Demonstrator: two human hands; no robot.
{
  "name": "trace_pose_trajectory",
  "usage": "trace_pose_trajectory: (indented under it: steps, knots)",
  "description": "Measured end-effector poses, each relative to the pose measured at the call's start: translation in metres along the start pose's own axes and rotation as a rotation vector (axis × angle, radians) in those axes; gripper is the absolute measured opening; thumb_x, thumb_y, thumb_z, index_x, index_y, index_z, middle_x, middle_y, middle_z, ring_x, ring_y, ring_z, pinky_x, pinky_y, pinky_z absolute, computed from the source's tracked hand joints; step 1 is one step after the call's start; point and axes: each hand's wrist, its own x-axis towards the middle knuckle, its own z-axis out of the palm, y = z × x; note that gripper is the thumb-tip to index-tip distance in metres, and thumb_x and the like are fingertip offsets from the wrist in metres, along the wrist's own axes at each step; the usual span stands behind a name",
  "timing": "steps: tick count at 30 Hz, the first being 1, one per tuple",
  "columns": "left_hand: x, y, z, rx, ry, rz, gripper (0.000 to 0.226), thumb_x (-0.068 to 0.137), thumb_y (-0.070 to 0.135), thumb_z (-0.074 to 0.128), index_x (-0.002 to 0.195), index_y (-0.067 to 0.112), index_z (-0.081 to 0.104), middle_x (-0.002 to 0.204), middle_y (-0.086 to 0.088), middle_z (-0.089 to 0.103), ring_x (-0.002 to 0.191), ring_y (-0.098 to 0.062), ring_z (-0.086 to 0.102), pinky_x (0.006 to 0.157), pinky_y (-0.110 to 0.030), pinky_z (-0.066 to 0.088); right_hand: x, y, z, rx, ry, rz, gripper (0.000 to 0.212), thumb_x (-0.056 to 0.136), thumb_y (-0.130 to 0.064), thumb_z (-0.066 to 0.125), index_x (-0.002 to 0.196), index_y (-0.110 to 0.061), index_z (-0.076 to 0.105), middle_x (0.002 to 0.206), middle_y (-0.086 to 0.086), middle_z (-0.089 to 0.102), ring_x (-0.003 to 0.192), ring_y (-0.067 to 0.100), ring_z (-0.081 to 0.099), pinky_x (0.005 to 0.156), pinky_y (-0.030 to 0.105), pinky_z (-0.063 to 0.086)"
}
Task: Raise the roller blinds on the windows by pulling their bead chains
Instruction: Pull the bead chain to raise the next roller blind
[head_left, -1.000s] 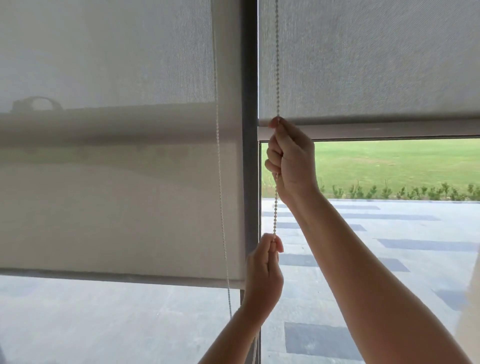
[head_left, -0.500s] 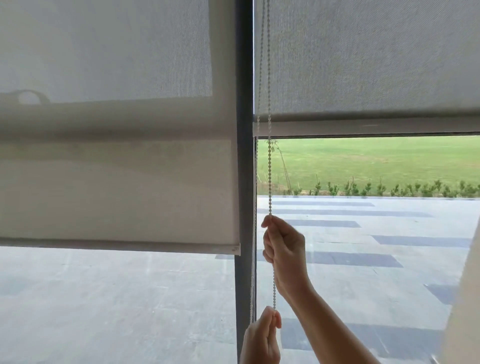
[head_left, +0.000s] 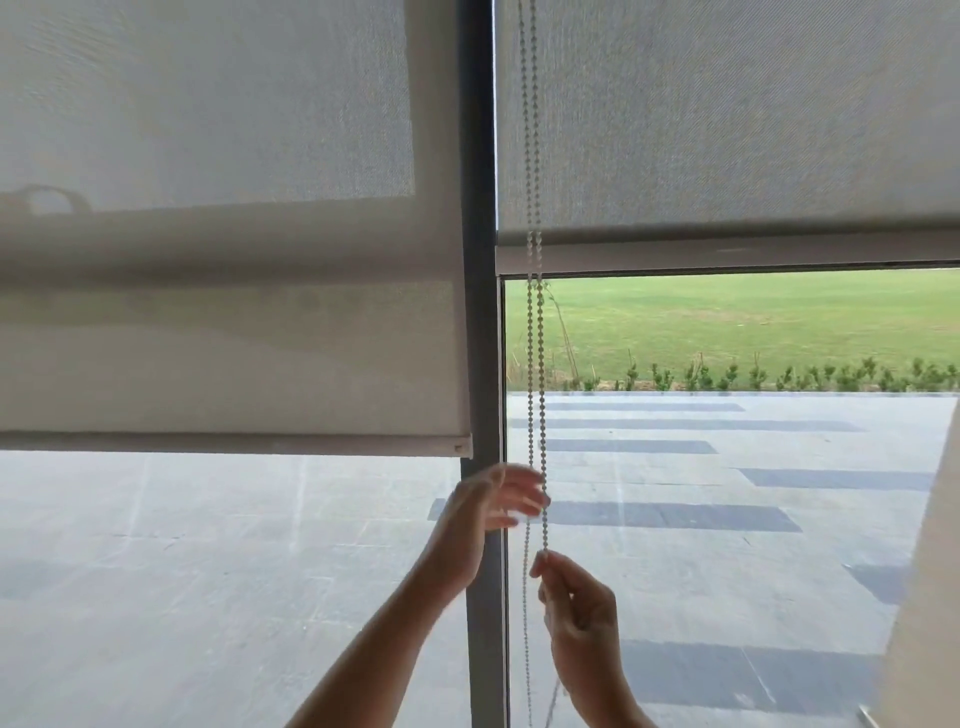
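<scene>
Beyond the glass lie a paved terrace and lawn; from the head view, two roller blinds flank a dark mullion (head_left: 480, 312). Right of it the right blind (head_left: 727, 130) is higher than the left blind (head_left: 228, 312). Its bead chain (head_left: 537, 364) hangs vertically as two strands. The right hand (head_left: 582, 618) pinches one strand low, grip closed on it. The left hand (head_left: 488, 514), blurred, fingers spread apart, sits just left of the chain and higher, so it looks nearer for the next pull.
</scene>
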Motion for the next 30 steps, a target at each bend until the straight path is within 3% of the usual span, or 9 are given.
trace_pose_trajectory:
  steps: [4,9,12,15,18,22,26,28,30]
  knots:
    - [0.084,0.082,0.006,-0.116,0.056,0.16,0.03,0.1,0.029,0.041,0.12,0.008,0.051,0.094,-0.008,0.067,0.074,-0.02,0.065,0.067,-0.029,0.056,-0.006,0.004,0.002,-0.024,-0.031,-0.041,0.033,0.088,-0.001,0.052,0.068,-0.022,0.068,0.049,-0.003,0.047,0.042,0.001,0.032,0.044,0.01,0.026]
    - [0.12,0.1,0.017,-0.321,0.514,0.246,0.029,0.099,0.008,0.042,0.08,0.015,0.063,0.048,0.013,0.042,0.043,-0.002,0.029,0.041,-0.016,0.024,-0.013,0.008,-0.001,-0.182,-0.17,0.018,0.033,0.083,-0.007,0.052,0.065,-0.03,0.067,0.048,-0.006,0.049,0.046,0.003,0.035,0.046,0.014,0.027]
    - [0.111,0.084,0.026,-0.341,0.544,0.315,0.037,0.099,0.005,0.04,0.072,0.022,0.059,0.042,0.015,0.036,0.044,-0.006,0.024,0.043,-0.019,0.021,0.027,-0.024,-0.012,-0.331,-0.509,0.289,0.034,0.089,0.0,0.051,0.076,-0.023,0.073,0.057,-0.014,0.061,0.057,0.007,0.044,0.052,0.014,0.035]
    - [0.111,0.086,0.034,-0.319,0.503,0.329,0.038,0.098,0.005,0.04,0.07,0.025,0.057,0.047,0.012,0.035,0.045,-0.009,0.025,0.045,-0.024,0.02,0.095,-0.071,-0.014,-0.514,-0.879,0.51,0.025,0.095,-0.014,0.048,0.103,-0.027,0.068,0.106,-0.002,0.069,0.097,0.017,0.062,0.08,0.035,0.056]
    - [0.112,0.089,0.04,-0.288,0.5,0.331,0.038,0.097,0.008,0.04,0.069,0.027,0.056,0.048,0.011,0.04,0.046,-0.009,0.03,0.046,-0.027,0.024,0.159,-0.139,0.002,-0.414,-0.911,0.309,0.03,0.091,-0.012,0.051,0.12,-0.012,0.058,0.13,0.019,0.058,0.123,0.033,0.054,0.102,0.055,0.045]
    - [0.108,0.089,0.037,-0.311,0.486,0.35,0.04,0.094,0.006,0.039,0.064,0.029,0.052,0.053,0.014,0.044,0.05,-0.008,0.037,0.05,-0.025,0.031,0.215,-0.246,0.015,-0.156,-1.106,0.077,0.073,0.075,0.005,0.054,0.143,-0.004,0.031,0.146,0.022,0.039,0.136,0.035,0.039,0.109,0.046,0.038]
    - [0.105,0.088,0.034,-0.332,0.471,0.348,0.039,0.097,0.01,0.038,0.065,0.028,0.053,0.045,0.013,0.034,0.047,-0.013,0.025,0.048,-0.027,0.021,0.23,-0.309,0.044,0.012,-0.998,-0.073,0.059,0.087,-0.02,0.056,0.14,-0.005,0.035,0.134,0.014,0.053,0.129,0.031,0.049,0.104,0.042,0.044]
    - [0.105,0.088,0.032,-0.3,0.483,0.349,0.04,0.098,0.008,0.037,0.066,0.026,0.053,0.047,0.012,0.033,0.046,-0.012,0.026,0.047,-0.026,0.021,0.227,-0.328,0.069,0.173,-0.81,-0.125,0.038,0.096,-0.021,0.043,0.128,-0.002,0.05,0.109,0.01,0.066,0.104,0.026,0.065,0.088,0.034,0.053]
    - [0.106,0.087,0.031,-0.269,0.487,0.365,0.038,0.098,0.009,0.037,0.066,0.025,0.052,0.046,0.012,0.032,0.045,-0.011,0.026,0.046,-0.023,0.021,0.22,-0.336,0.089,0.369,-0.638,-0.11,0.027,0.098,-0.015,0.043,0.113,0.001,0.058,0.076,0.006,0.065,0.063,0.014,0.059,0.057,0.023,0.049]
